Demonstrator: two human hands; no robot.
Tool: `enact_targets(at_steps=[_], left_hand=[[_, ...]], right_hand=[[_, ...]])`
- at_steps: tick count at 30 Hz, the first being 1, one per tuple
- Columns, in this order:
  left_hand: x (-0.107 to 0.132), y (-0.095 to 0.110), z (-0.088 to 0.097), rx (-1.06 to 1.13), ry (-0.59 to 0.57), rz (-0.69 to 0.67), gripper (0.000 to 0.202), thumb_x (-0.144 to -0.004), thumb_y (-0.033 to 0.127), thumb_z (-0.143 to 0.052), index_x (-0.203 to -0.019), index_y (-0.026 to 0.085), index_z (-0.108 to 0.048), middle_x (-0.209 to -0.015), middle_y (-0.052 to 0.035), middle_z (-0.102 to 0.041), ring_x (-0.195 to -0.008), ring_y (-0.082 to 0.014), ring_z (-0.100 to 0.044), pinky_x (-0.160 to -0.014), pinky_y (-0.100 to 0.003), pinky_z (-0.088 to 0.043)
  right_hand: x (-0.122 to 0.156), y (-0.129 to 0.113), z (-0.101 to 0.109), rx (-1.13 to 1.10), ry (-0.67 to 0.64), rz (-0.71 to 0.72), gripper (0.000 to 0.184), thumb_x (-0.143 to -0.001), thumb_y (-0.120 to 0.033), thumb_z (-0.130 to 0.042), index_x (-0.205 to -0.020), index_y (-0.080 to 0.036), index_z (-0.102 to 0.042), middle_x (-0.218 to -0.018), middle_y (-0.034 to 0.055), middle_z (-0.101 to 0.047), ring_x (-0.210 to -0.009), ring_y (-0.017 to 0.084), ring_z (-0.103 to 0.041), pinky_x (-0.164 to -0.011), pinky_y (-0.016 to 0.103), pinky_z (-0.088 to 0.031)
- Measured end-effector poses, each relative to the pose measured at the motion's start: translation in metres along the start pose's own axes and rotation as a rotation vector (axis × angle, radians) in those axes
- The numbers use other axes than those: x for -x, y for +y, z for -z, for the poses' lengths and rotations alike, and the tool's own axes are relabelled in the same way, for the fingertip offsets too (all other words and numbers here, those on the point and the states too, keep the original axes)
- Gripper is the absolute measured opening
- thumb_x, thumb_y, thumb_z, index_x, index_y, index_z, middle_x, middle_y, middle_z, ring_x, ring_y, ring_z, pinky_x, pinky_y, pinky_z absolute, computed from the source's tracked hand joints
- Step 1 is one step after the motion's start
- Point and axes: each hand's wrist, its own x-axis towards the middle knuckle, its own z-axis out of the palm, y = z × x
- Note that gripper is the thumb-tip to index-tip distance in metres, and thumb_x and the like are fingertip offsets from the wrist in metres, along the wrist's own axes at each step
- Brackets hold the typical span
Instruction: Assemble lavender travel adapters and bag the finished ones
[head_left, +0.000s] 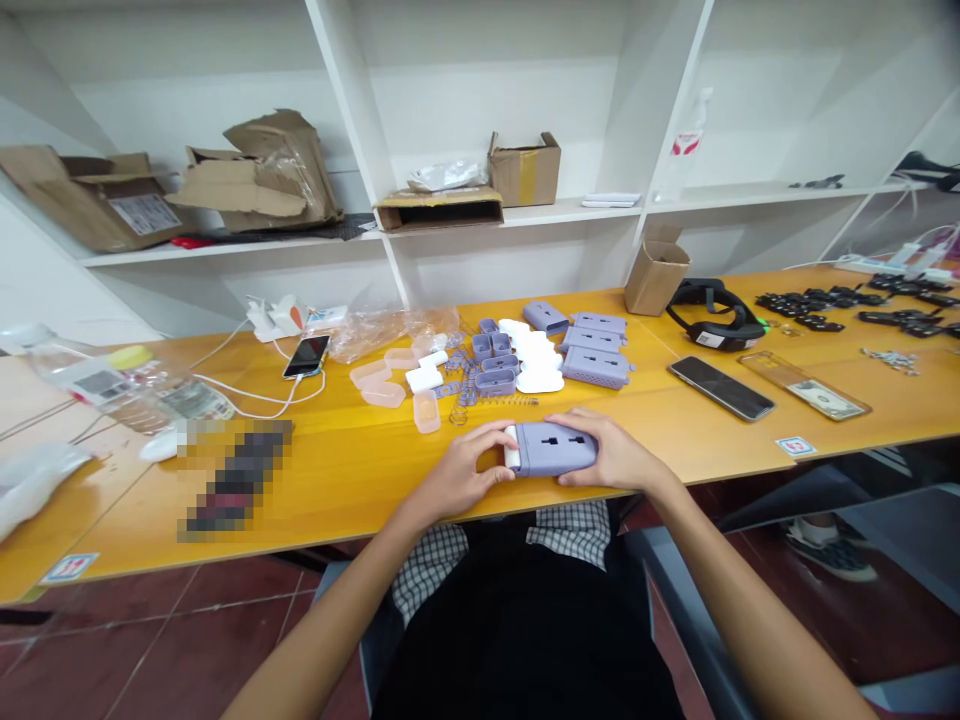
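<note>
Near the table's front edge, my right hand is wrapped round the right end of a purple plastic casing with two dark slots in its top. My left hand pinches a white end piece at the casing's left end; whether it sits inside the casing is hidden by my fingers. Behind them lie springs, small purple cups, white plastic parts and translucent pinkish cups. Further back are white pieces in a pile and several similar purple casings.
On the right lie a black phone, a clear case with a banknote, a black headset and black parts. Leftward are a charging phone, a white mouse and plastic bottles. Shelves stand behind.
</note>
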Motion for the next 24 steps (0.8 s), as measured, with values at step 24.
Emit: enact_targets(at_steps=[24], left_hand=[[-0.0005,0.0022,0.0000,0.038,0.004,-0.003,0.023,-0.092,0.024,-0.082,-0.113,0.024,-0.073,-0.155,-0.0125,-0.063,-0.141,-0.0316,-0.062,-0.123,-0.057,-0.045]], right_hand=[[0.0010,-0.0047,0.0036,-0.016,-0.015,-0.009,0.086,-0.069,-0.039,-0.097,-0.149,-0.030,-0.066,-0.128,0.0093,-0.065,-0.120,0.033,-0.064,-0.110,0.057,-0.052]])
